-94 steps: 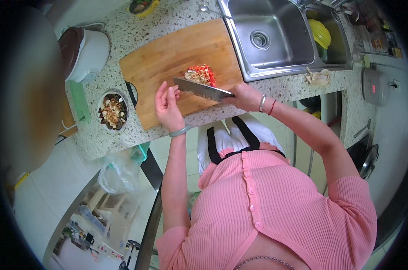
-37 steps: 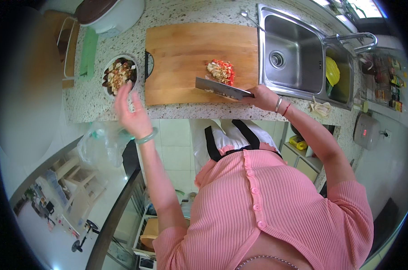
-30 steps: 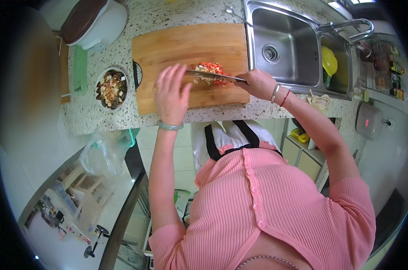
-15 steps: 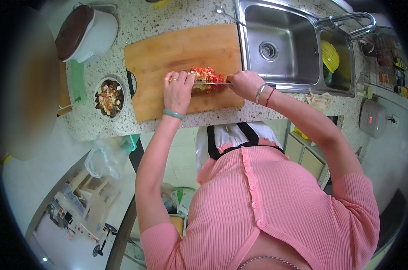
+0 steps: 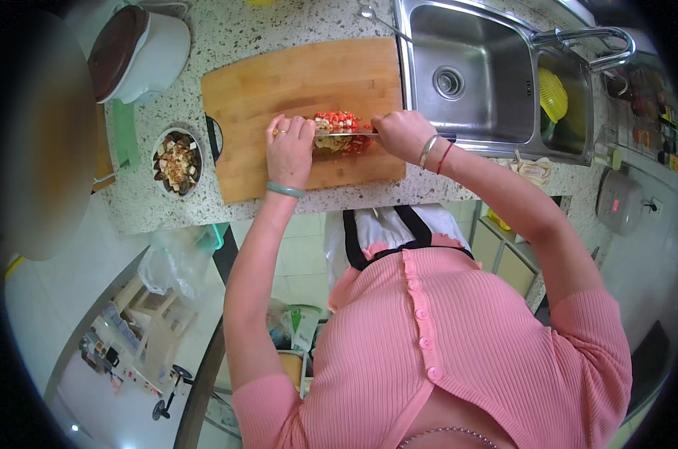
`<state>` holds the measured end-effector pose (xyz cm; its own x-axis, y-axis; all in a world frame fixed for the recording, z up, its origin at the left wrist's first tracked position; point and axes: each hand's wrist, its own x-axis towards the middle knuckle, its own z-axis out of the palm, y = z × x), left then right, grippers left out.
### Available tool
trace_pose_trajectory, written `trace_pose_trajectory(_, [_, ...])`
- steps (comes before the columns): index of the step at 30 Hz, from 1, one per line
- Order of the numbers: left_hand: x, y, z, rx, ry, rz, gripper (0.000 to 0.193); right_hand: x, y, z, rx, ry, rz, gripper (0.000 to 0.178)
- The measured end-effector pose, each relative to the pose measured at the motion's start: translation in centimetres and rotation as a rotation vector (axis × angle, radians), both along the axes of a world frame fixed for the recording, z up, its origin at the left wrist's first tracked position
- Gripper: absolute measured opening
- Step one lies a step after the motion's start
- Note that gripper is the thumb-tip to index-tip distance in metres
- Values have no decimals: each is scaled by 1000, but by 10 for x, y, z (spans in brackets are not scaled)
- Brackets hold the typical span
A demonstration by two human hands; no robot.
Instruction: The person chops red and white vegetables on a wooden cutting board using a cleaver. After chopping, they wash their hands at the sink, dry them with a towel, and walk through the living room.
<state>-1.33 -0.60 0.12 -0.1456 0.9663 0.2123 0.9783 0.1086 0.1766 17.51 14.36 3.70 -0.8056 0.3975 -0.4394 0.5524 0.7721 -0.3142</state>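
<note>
The right hand point(image 5: 400, 133) grips a knife point(image 5: 346, 135) lying left-right across the chopped pile point(image 5: 339, 133), while the left hand point(image 5: 290, 144) presses its left end.

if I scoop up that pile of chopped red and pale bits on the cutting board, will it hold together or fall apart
The chopped pile is loose small pieces, so it would probably scatter rather than lift as one. Pieces look moist and may cling to the knife and left hand. Pushed along the flat cutting board, it should slide easily.
</note>
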Motion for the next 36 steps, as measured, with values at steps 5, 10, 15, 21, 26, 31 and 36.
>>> trace_pose_trajectory(5, [-10,6,13,-32,-110,24,15,-11,12,14,32,-46,92,24])
trace_pose_trajectory(10, [-18,8,16,-43,-124,16,16,-28,20,36,-14,-90,100,35])
trace_pose_trajectory(15, [-1,5,-2,-4,-34,22,16,-10,12,7,-5,-71,25,35])
trace_pose_trajectory(21, [-11,10,12,21,-108,1,14,-16,12,23,-14,-56,64,30])
trace_pose_trajectory(26, [-19,-6,19,-57,-180,-17,10,-19,-6,29,-31,-75,55,24])
trace_pose_trajectory(31, [-5,-12,-2,-48,-73,-33,17,1,-21,4,-26,1,-54,22])
trace_pose_trajectory(36, [4,-4,27,161,-35,-5,30,1,-13,2,-12,-18,-10,29])
